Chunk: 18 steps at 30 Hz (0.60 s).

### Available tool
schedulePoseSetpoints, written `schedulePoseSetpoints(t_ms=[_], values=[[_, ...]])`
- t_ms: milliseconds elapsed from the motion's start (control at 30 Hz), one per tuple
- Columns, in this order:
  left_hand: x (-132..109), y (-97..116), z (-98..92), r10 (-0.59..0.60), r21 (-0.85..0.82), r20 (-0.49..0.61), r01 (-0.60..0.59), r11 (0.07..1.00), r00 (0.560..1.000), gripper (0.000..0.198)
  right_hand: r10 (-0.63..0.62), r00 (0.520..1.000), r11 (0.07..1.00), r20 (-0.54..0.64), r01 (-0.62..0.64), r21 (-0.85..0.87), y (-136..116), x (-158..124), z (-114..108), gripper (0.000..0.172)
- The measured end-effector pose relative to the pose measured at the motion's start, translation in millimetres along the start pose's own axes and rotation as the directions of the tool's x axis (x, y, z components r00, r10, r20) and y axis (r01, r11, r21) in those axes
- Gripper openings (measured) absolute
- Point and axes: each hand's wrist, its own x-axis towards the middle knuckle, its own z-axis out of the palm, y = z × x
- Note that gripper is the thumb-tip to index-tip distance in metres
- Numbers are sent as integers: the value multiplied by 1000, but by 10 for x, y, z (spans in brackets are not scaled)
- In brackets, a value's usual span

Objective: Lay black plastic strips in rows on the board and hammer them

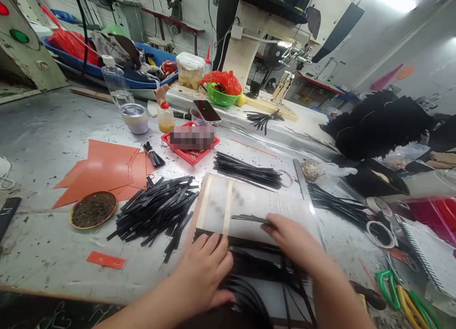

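Note:
A whitish board (263, 201) with pale tape strips lies in front of me, and a row of black strips (256, 258) runs across its near part. My left hand (208, 267) lies over the left ends of this row, fingertips pressing down near the tape and thumb spread away. Between the thumb and fingers of my right hand (288, 236), a few thin black strips (249, 218) are pinched, pointing left above the board. Long black strips curve down below my hands towards me. Both forearms hide part of the board's near side.
Left of the board are a pile of short black strips (153, 210), orange sheets (110, 165) and a round dish (93, 209). Beyond it lie a black strip bundle (245, 170) and a red basket (194, 156). Scissors (395, 284) and a metal ruler (302, 179) are on the right.

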Motion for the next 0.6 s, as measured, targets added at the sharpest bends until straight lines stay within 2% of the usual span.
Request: schedulePoseSetpoints(t_ms=[100, 167, 267, 333, 400, 500, 600], values=[[-35, -18, 10, 0, -8, 14, 0, 1000, 1000, 59, 154, 986, 984, -63, -159, -86, 170, 45, -232, 14], [-45, -22, 19, -2, -9, 25, 2, 1000, 1000, 59, 144, 982, 987, -124, -152, -59, 144, 123, -281, 13], [-58, -24, 31, -2, 2, 2, 2, 1000, 1000, 59, -58, 997, 983, -54, 66, 170, -91, 277, -142, 14], [-86, -25, 31, 7, 14, -55, -6, 1000, 998, 59, -238, 971, 902, 4, 220, 371, -304, 366, 29, 12], [-136, -25, 19, -17, 26, -95, 19, 999, 995, 59, -338, 941, 787, 34, 262, 558, -495, 421, 185, 9], [-228, -18, -23, -120, 55, -74, 124, 991, 990, 57, -327, 932, 664, 153, 112, 739, -683, 445, 310, 6], [-294, -8, -76, -182, 90, -43, 186, 979, 982, 56, -253, 933, 656, 255, -28, 754, -764, 446, 328, 5]])
